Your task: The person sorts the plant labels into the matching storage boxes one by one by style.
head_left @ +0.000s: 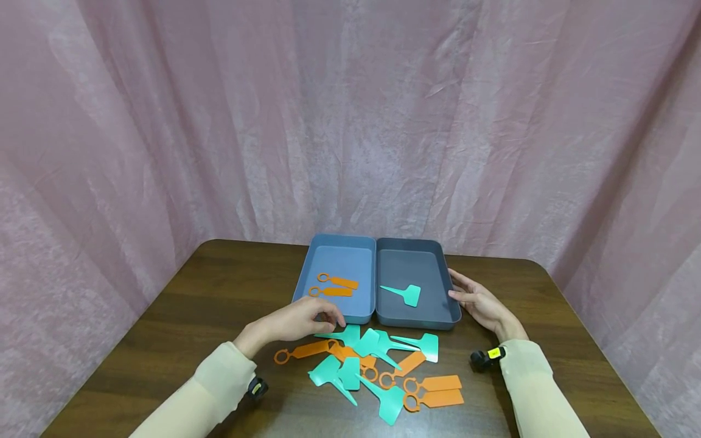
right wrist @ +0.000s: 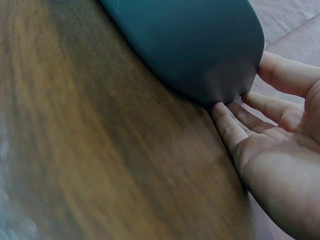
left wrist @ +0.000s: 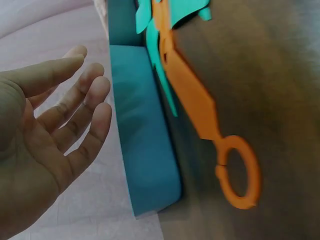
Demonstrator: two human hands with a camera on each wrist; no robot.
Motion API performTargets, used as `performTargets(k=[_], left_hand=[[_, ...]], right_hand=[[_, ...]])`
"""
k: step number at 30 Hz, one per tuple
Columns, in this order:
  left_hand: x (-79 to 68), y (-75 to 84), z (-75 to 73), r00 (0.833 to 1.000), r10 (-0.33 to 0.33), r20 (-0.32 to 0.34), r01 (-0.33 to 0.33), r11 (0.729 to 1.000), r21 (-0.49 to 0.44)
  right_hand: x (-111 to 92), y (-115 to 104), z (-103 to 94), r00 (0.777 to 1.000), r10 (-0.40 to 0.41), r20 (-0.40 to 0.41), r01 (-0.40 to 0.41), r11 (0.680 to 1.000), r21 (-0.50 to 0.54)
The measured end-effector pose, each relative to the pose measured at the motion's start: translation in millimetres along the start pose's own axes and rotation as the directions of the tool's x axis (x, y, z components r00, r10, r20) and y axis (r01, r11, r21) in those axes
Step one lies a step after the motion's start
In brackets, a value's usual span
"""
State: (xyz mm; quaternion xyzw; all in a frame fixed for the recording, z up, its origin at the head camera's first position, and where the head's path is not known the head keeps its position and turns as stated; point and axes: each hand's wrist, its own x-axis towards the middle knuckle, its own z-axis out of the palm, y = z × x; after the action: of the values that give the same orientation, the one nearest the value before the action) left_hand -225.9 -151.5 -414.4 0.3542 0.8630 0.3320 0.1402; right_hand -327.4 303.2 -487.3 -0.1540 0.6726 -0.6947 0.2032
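Note:
My left hand [head_left: 306, 319] hovers at the front left of the light blue tray [head_left: 343, 318], fingers loosely bent and nothing in them. The left wrist view shows that hand [left wrist: 55, 115] apart from the tray's wall [left wrist: 145, 135]. Two orange ring-ended tags [head_left: 342, 282] lie in the blue tray. My right hand [head_left: 484, 304] rests its fairly straight fingers against the right side of the dark grey tray [head_left: 418, 322]; in the right wrist view, fingertips [right wrist: 222, 111] touch its wall low down. One mint-green T-shaped plant label [head_left: 411, 295] lies in the grey tray.
Before the trays, mint-green plant labels [head_left: 390, 403] and orange ring-ended tags [head_left: 440, 398] lie in a loose, partly overlapping heap on the brown wooden table [head_left: 246, 274]. The trays stand side by side near the back edge. A pink curtain [head_left: 350, 121] hangs behind.

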Motion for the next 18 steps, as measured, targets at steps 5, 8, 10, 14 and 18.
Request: performTargets(k=[5, 8, 10, 14, 18], left_hand=[[-8.3, 0.1, 6.8, 0.999, 0.002, 0.046, 0.000, 0.999, -0.032], [-12.1, 0.1, 10.1, 0.997, 0.011, 0.080, -0.009, 1.000, -0.021], [-14.5, 0.4, 12.0, 0.995, 0.008, 0.100, -0.008, 1.000, -0.004], [-17.9, 1.8, 15.1, 0.992, 0.008, 0.125, -0.013, 0.999, 0.042], [-19.4, 2.2, 19.6, 0.989, -0.009, 0.150, 0.002, 0.999, 0.044]], right_hand=[[0.9, 0.9, -0.8, 1.000, -0.001, -0.003, 0.001, 1.000, 0.001], [1.0, 0.7, -1.1, 1.000, 0.004, -0.005, -0.004, 1.000, 0.001], [1.0, 0.9, -1.1, 1.000, 0.006, -0.006, -0.006, 1.000, -0.001], [0.8, 1.6, -1.2, 1.000, 0.008, -0.005, -0.008, 1.000, -0.002], [0.0, 2.2, -0.5, 1.000, 0.010, -0.008, -0.010, 1.000, -0.001]])
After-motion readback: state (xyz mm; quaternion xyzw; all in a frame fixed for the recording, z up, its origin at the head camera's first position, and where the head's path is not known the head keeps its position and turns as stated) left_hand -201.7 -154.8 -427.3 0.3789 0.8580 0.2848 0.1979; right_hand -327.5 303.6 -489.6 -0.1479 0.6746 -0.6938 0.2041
